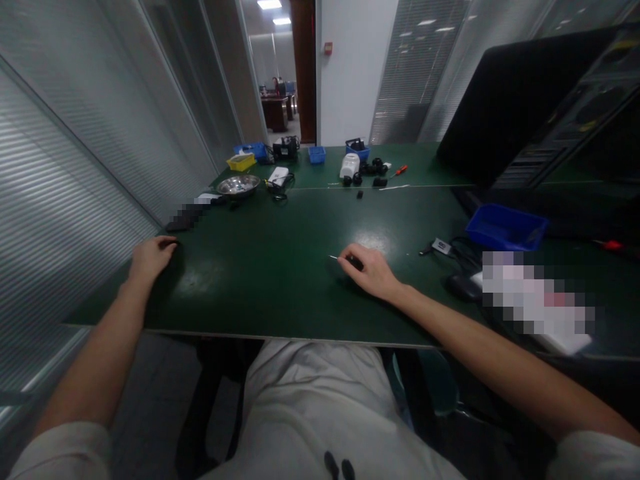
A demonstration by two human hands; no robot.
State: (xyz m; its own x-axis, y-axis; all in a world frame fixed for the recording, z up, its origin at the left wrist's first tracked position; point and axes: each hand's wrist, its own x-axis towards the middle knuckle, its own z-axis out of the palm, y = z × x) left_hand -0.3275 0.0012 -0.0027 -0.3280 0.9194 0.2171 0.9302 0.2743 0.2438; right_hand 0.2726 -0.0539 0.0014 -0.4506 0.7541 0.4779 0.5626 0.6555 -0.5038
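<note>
My right hand [369, 267] rests over the middle of the green table [260, 280], its fingers closed round a small screwdriver [333, 257]. The thin metal shaft points left, and most of the dark handle is hidden in the hand. At the table's left edge is my left hand [153, 257], thumb and fingers pinched together. Something small and dark seems to be at its fingertips, too hidden to name. Beyond that hand lies a dark, blurred-out item [185, 219]. A shiny metal bowl [239, 187] with small bits in it stands farther back.
Along the back are a yellow tray [241, 162], small blue bins [317, 155], a white device [349, 166], black parts [375, 167] and an orange-handled screwdriver [400, 171]. At right are a blue tray [505, 230], a mouse [463, 287], cables, a white power strip [573, 340] and a monitor [515, 100].
</note>
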